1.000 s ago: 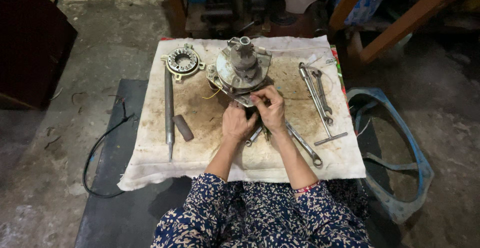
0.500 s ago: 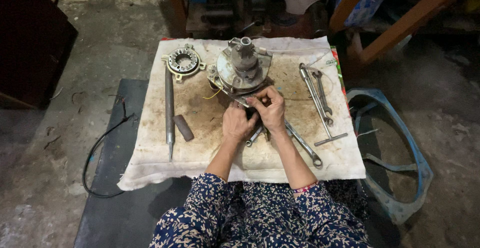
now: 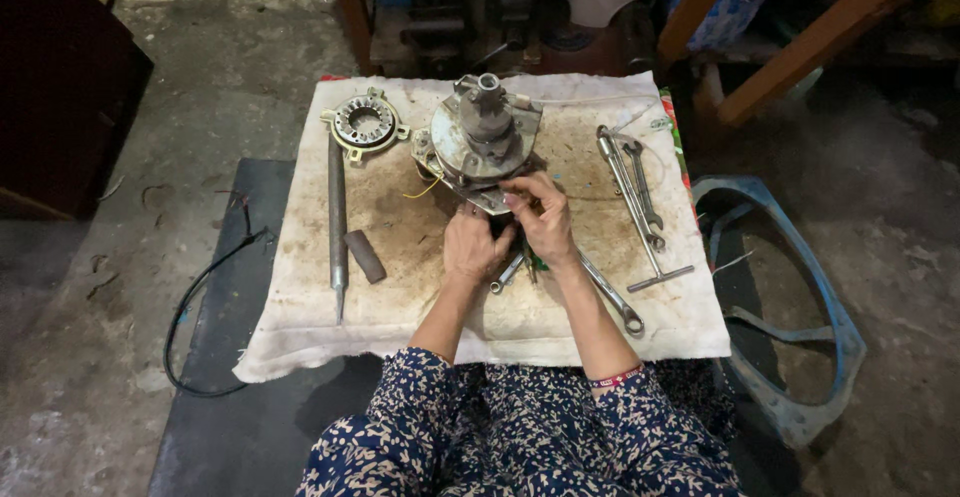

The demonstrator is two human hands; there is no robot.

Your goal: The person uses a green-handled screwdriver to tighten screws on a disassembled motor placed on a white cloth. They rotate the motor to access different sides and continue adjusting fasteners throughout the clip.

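A grey metal motor assembly (image 3: 485,137) with a round plate and a central shaft stands on a stained white cloth (image 3: 400,297). My left hand (image 3: 475,247) rests at the plate's near edge with its fingers curled under; what they hold is hidden. My right hand (image 3: 540,217) sits just beside it, fingertips pinched on a small part at the same edge. A thin yellow wire (image 3: 425,192) sticks out to the left of the motor. A small spanner (image 3: 508,275) lies under my hands.
On the cloth lie a ring-shaped stator (image 3: 365,122), a long steel rod (image 3: 337,207), a short cylinder (image 3: 365,257), two spanners (image 3: 630,172), a T-handle wrench (image 3: 655,257) and another spanner (image 3: 610,297). A black cable (image 3: 200,297) lies left, a blue metal frame (image 3: 800,307) right.
Both hands stay at the motor's near edge. Only the right hand's fingers have shifted slightly.
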